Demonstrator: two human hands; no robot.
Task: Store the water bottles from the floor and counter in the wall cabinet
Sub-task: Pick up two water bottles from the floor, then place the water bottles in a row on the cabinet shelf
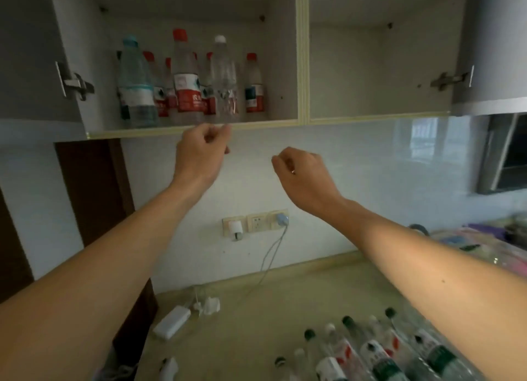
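Clear glossy plastic is being shown by the bottles (185, 78) above the left hand (199, 149). Glossy tile is being seen on the wall (356, 158) behind it.

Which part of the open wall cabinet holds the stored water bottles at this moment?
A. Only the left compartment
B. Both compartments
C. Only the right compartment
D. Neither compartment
A: the water bottles all stand upright in the left compartment of the wall cabinet, while the right compartment shows only bare walls and shelf.

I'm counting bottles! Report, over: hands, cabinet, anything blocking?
Left hand, right hand empty below the cabinet. Bottles on counter wait. Nothing blocking.
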